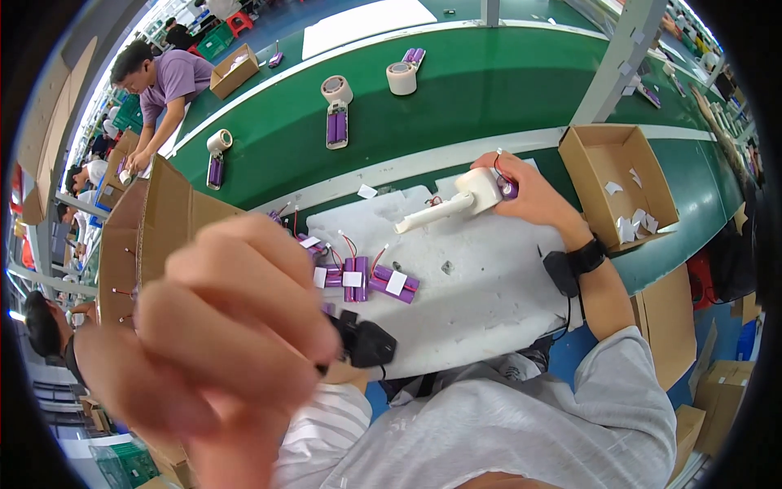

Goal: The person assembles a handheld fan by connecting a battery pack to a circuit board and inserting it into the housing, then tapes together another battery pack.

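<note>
The right hand (533, 196) is stretched to the far side of the white work mat (489, 285). It is closed on a purple battery cell (508, 188) with a red wire and presses it against the white tape dispenser (460, 200), whose handle lies on the mat. The left hand (220, 342) is raised very near to the camera, blurred, with fingers curled; I cannot tell if it holds something. A black strap device (366, 342) shows just behind it. Near the middle of the mat lie purple battery packs (366, 281) with white labels. To the right stands an open cardboard box (619, 183) with paper scraps. In my judgement, the cell should stay firm and square at the dispenser, with the wire kept free.
</note>
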The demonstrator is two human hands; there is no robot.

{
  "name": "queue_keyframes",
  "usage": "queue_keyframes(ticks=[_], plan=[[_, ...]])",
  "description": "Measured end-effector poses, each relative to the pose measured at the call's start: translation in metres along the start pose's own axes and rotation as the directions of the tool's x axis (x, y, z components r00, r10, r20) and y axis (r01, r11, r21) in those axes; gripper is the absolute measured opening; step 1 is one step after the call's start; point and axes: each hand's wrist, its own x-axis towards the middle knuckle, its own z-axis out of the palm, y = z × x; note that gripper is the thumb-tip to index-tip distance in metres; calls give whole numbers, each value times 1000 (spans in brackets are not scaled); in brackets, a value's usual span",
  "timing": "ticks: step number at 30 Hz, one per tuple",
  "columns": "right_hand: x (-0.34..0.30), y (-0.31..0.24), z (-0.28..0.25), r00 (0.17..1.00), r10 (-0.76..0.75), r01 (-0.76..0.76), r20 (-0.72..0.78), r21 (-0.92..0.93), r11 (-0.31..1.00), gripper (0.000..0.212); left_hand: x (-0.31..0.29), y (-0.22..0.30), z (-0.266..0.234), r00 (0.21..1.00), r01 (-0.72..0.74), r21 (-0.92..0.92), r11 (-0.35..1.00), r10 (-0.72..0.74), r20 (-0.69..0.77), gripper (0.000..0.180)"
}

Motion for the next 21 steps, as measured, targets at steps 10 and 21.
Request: queue_keyframes(ticks=[10, 21], plan=[[-8, 15, 4, 997, 79, -79, 7, 210, 975, 47, -20, -120, 10, 604, 610, 632, 478, -797, 20, 41], [-13, -15, 13, 988, 153, -155, -27, -114, 981, 53, -110, -156, 33, 342, 833, 409, 373, -928, 148, 63]])
